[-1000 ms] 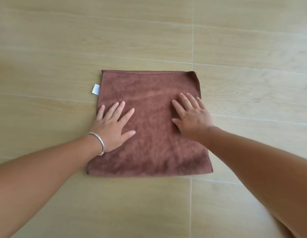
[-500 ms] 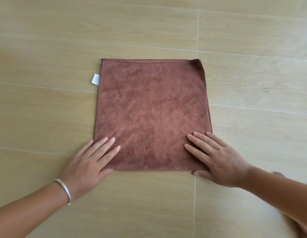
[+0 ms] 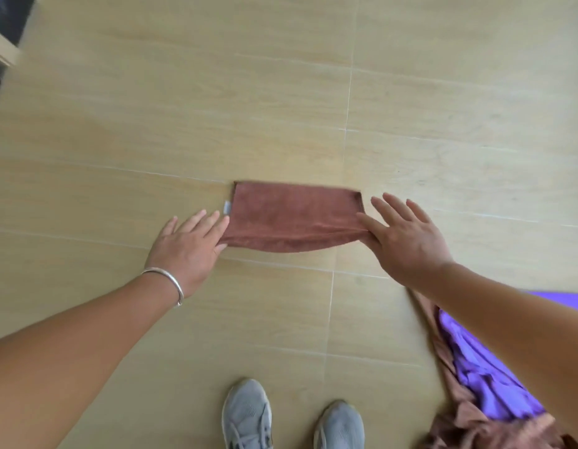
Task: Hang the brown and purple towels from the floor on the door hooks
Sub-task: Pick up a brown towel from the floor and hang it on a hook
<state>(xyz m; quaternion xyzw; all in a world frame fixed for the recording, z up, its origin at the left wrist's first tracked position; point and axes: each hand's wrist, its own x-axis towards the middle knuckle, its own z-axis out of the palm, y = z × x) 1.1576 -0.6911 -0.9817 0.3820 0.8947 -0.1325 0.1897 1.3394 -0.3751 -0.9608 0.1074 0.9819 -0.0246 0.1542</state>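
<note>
Head view, looking down at a floor [image 3: 119,140] of pale wood-grain tiles. A brown towel [image 3: 290,212] is raised by its near edge, which sags in a shallow curve between the two hands, while its far edge lies straight across the middle of the floor; a small white label [image 3: 227,207] projects from its left side. The left hand [image 3: 187,247], wearing a silver bracelet [image 3: 169,280] at the wrist, pinches the near-left corner between thumb and extended fingers. The right hand [image 3: 407,234] pinches the near-right corner in the same manner, its remaining fingers spread. A purple towel [image 3: 481,367] lies crumpled with further brown fabric [image 3: 475,426] toward the near-right corner of the floor, partly hidden under the right forearm. Two grey shoes [image 3: 247,416] stand at the near edge.
</note>
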